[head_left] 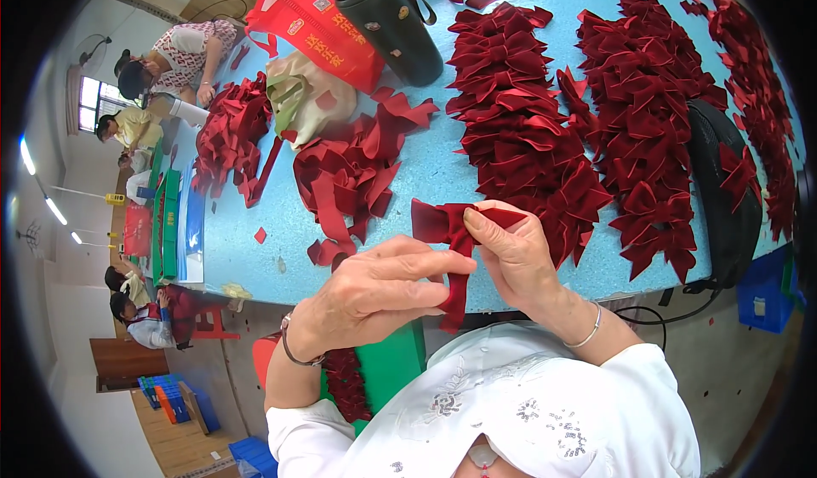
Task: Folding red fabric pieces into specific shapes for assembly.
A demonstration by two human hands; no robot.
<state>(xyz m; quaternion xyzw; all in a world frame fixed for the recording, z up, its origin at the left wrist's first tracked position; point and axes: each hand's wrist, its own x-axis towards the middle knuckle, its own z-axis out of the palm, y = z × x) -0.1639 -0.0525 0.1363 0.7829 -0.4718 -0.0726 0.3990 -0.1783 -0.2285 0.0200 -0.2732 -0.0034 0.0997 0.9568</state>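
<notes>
A dark red velvet ribbon bow (432,223) is held up just over the table's near edge. My right hand (515,252) pinches it at the middle, the thumb lying on top and a red loop showing behind the fingers. From the bow a ribbon tail (457,295) hangs down. My left hand (383,286) is closed about this tail, its fingertips against the ribbon; the thumb is hidden. Left of the hands lies a loose heap of red ribbon strips (340,180). Rows of finished-looking red bows (519,112) are piled to the right.
On the blue table (247,257) stand a dark green flask (396,31), a red bag (328,40) and a pale cloth bag (311,99). A black bag (723,188) rests at the right edge. A blue bin (766,295) is below right. Other people sit along the far left.
</notes>
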